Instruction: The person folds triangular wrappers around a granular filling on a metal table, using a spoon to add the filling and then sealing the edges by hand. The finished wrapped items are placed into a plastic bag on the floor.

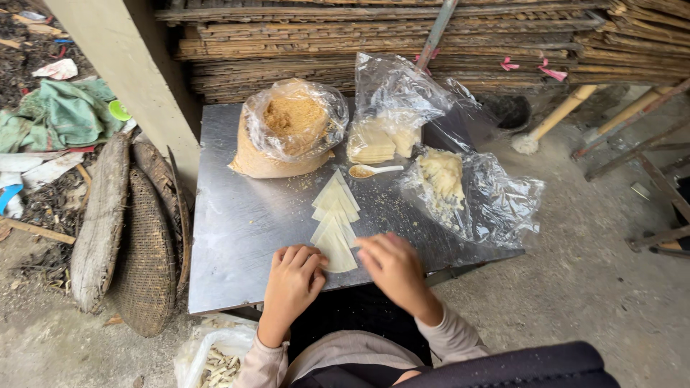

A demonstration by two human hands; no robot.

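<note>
Several pale folded triangular dough wrappers (335, 215) lie in a row on a steel table (237, 230). My left hand (293, 280) and my right hand (392, 264) press on the nearest triangle (338, 253) at its two sides. Further back a white spoon (374, 170) holds brown crumbly filling. Behind it stand an open plastic bag of brown filling (287, 129) and a clear bag of flat square wrappers (381, 140). Another clear bag with pale crumpled dough pieces (445, 183) lies at the right.
Stacked bamboo mats (402, 36) rise behind the table. Woven baskets (144, 251) lean at the left beside a concrete post (129, 72). A bag of pale pieces (215, 363) sits on the ground under the table's near left corner. Metal frames (647, 172) stand right.
</note>
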